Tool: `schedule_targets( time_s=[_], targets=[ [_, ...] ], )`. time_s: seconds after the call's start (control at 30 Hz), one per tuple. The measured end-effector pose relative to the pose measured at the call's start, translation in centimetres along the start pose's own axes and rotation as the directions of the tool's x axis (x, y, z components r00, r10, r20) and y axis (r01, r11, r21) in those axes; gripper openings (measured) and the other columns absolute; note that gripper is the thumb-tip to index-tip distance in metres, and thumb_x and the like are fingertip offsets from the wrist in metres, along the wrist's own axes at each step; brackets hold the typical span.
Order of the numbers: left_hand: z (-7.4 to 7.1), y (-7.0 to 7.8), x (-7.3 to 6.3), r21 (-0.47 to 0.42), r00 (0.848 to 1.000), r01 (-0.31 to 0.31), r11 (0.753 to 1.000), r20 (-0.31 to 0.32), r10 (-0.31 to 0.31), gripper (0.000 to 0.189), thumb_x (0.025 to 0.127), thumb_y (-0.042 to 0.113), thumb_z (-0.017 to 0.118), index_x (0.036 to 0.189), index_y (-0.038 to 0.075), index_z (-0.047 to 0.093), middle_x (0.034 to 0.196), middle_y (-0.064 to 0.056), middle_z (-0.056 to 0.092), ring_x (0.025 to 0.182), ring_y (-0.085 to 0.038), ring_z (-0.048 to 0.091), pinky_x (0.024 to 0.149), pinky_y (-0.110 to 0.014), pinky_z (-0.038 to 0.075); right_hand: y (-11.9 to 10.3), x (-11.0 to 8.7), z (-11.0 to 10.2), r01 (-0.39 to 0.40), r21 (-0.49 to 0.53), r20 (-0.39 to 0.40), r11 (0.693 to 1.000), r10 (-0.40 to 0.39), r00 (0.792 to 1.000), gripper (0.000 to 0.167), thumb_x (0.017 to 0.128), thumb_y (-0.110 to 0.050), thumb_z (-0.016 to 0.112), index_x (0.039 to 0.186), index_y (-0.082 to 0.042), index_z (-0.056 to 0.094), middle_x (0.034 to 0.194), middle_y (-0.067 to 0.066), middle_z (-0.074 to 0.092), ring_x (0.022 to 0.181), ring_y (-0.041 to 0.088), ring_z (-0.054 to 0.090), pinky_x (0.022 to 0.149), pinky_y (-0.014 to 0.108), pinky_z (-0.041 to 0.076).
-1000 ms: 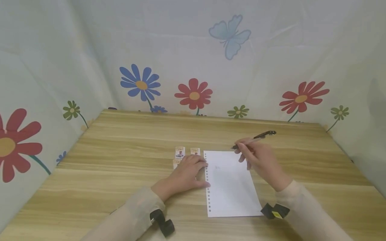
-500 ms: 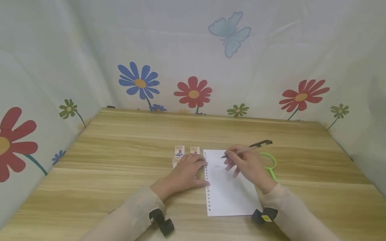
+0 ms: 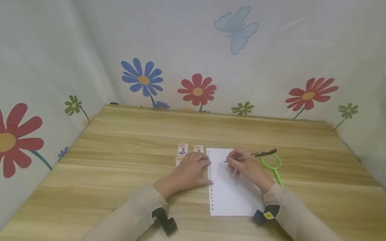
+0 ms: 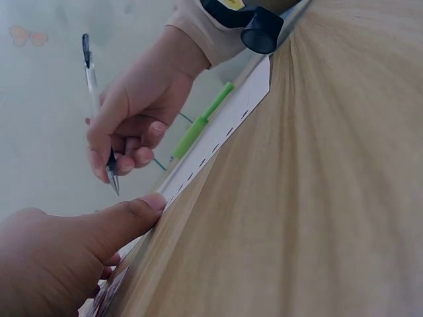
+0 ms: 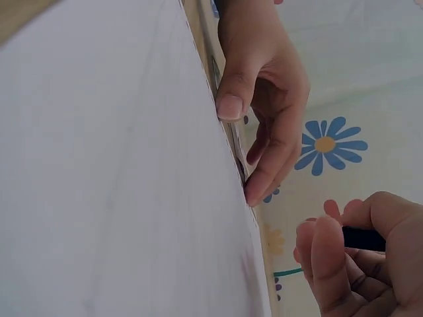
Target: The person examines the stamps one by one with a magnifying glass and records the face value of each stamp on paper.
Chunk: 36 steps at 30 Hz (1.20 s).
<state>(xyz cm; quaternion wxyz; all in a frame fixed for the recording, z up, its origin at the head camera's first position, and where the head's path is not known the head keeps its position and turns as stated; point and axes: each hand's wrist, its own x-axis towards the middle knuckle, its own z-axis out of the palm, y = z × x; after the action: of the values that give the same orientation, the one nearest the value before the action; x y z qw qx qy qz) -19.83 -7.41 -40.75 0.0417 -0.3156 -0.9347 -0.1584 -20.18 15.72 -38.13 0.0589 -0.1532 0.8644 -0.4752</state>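
My right hand (image 3: pixel 248 169) pinches a pen (image 3: pixel 265 153) with a clear barrel and black cap end, its tip over the upper left part of a white sheet of paper (image 3: pixel 232 197). In the left wrist view the pen (image 4: pixel 91 82) slants down and its tip (image 4: pixel 114 185) points toward the sheet; whether it touches cannot be told. My left hand (image 3: pixel 188 172) rests at the sheet's punched left edge, thumb and fingertips on the margin. Partly under that hand lie small printed cards (image 3: pixel 182 149). Faint marks on the paper sit near the pen tip.
A green magnifying glass (image 3: pixel 278 175) lies to the right of the paper, partly behind my right hand. The wooden table (image 3: pixel 135 134) ends at a flower-printed cloth (image 3: pixel 169 40) at the back and sides. Another small card (image 3: pixel 198 148) lies by the sheet's upper left corner.
My right hand has moved left and down with the pen, from the sheet's upper right edge to over its writing area. The magnifying glass has come into view. My left hand stays on the margin.
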Motion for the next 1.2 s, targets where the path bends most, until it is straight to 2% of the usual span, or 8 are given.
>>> schedule_targets(
  time_s=[0.27, 0.53, 0.67, 0.9, 1.07, 1.2],
  targets=[
    [-0.2, 0.1, 0.1, 0.009, 1.0, -0.008, 1.0, 0.006, 0.007, 0.069, 0.078, 0.057, 0.069, 0.128, 0.011, 0.059, 0.134, -0.004, 0.055, 0.13, -0.022, 0.045, 0.117, -0.041, 0.029, 1.6, 0.3, -0.1, -0.04, 0.086, -0.002, 0.995, 0.04, 0.999, 0.022, 0.093, -0.019, 0.06, 0.099, 0.002, 0.062, 0.075, 0.014, 0.068, 0.06, 0.016, 0.063, 0.052, 0.031, 0.056],
    [-0.4, 0.3, 0.1, 0.005, 1.0, -0.01, 1.0, 0.018, 0.01, 0.07, 0.079, 0.057, 0.068, 0.13, 0.011, 0.058, 0.135, -0.004, 0.054, 0.131, -0.022, 0.044, 0.117, -0.042, 0.028, 3.0, 0.6, 0.4, -0.046, 0.13, -0.07, 0.99, 0.056, 0.996, 0.019, 0.092, -0.016, 0.062, 0.092, 0.003, 0.061, 0.068, 0.01, 0.063, 0.056, 0.013, 0.06, 0.051, 0.029, 0.055],
    [-0.5, 0.3, 0.1, -0.002, 1.0, -0.005, 1.0, 0.022, 0.005, 0.069, 0.079, 0.057, 0.068, 0.13, 0.011, 0.058, 0.136, -0.004, 0.054, 0.131, -0.022, 0.044, 0.118, -0.042, 0.027, 3.3, 0.6, 0.5, -0.053, 0.088, -0.097, 0.995, 0.061, 0.993, 0.016, 0.091, -0.016, 0.061, 0.09, 0.001, 0.062, 0.064, 0.006, 0.061, 0.052, 0.011, 0.056, 0.049, 0.025, 0.05],
    [-0.4, 0.3, 0.1, 0.005, 1.0, -0.002, 1.0, 0.026, 0.002, 0.069, 0.079, 0.056, 0.069, 0.129, 0.011, 0.059, 0.135, -0.004, 0.055, 0.131, -0.022, 0.045, 0.117, -0.042, 0.028, 3.6, 0.6, 0.7, -0.042, -0.074, -0.151, 0.996, 0.031, 0.988, 0.014, 0.09, -0.019, 0.06, 0.082, -0.009, 0.065, 0.064, 0.0, 0.061, 0.06, 0.011, 0.052, 0.058, 0.021, 0.041],
    [-0.4, 0.2, 0.1, 0.016, 0.999, 0.003, 1.0, 0.036, -0.003, 0.069, 0.078, 0.057, 0.069, 0.13, 0.011, 0.059, 0.136, -0.004, 0.054, 0.131, -0.022, 0.044, 0.117, -0.042, 0.028, 3.8, 0.7, 1.0, -0.036, -0.093, -0.167, 0.995, 0.021, 0.986, 0.013, 0.09, -0.017, 0.06, 0.08, -0.01, 0.064, 0.065, -0.001, 0.061, 0.063, 0.012, 0.052, 0.059, 0.021, 0.041],
    [-0.5, 0.1, 0.0, 0.008, 0.999, 0.005, 1.0, 0.036, -0.005, 0.069, 0.078, 0.056, 0.069, 0.13, 0.011, 0.059, 0.136, -0.004, 0.054, 0.131, -0.022, 0.045, 0.117, -0.043, 0.028, 3.8, 0.8, 1.1, -0.037, -0.086, -0.159, 0.996, 0.023, 0.987, 0.013, 0.09, -0.018, 0.06, 0.081, -0.009, 0.063, 0.061, -0.001, 0.058, 0.059, 0.011, 0.052, 0.057, 0.021, 0.041]
  ],
)
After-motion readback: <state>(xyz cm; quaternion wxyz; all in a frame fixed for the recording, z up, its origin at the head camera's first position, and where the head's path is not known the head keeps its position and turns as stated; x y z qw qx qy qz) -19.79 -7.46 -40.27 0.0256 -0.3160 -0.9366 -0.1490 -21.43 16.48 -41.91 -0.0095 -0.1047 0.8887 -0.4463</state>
